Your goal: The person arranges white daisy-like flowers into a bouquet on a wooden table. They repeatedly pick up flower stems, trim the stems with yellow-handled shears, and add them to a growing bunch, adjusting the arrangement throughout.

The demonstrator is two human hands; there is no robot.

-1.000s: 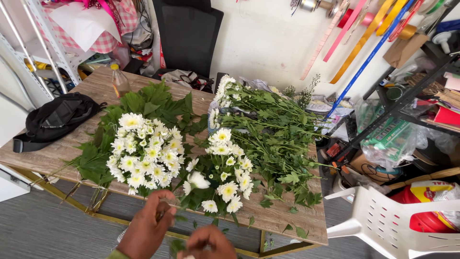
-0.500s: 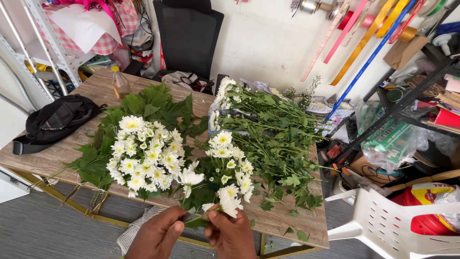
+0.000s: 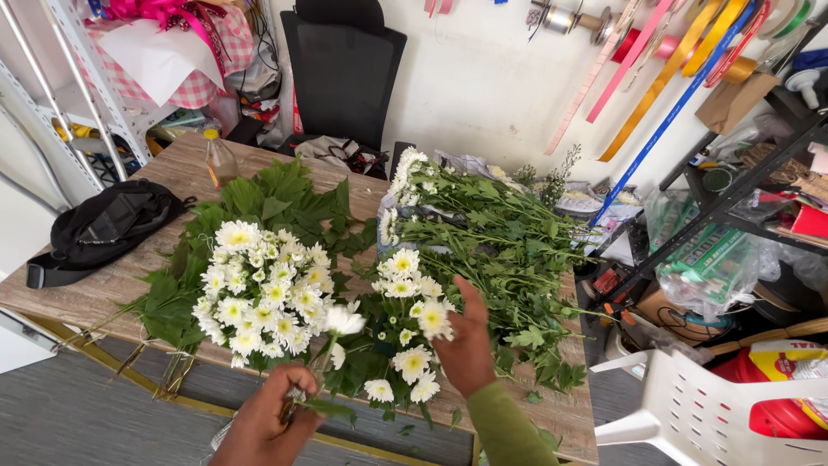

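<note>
My left hand [image 3: 266,425] grips the stem of a single white flower [image 3: 342,321] near the table's front edge, its bloom pointing up and away. My right hand [image 3: 468,339] reaches over the small bunch of white daisy-like flowers [image 3: 405,302] in the middle of the wooden table [image 3: 95,289], fingers touching a bloom there. A bigger round bunch of white flowers [image 3: 263,289] ringed with broad green leaves lies to the left. A heap of loose leafy stems [image 3: 492,242] lies to the right, a few white blooms at its far end.
A black bag [image 3: 99,224] and a small bottle [image 3: 219,160] sit at the table's left and back. A black chair [image 3: 343,73] stands behind. Coloured ribbons [image 3: 664,78] hang on the wall, shelving [image 3: 759,173] stands at right, and a white plastic chair [image 3: 690,401] stands near the table's right corner.
My right hand let go of the stem it held beside my left hand and reached forward to the middle bunch. My left hand keeps the single flower.
</note>
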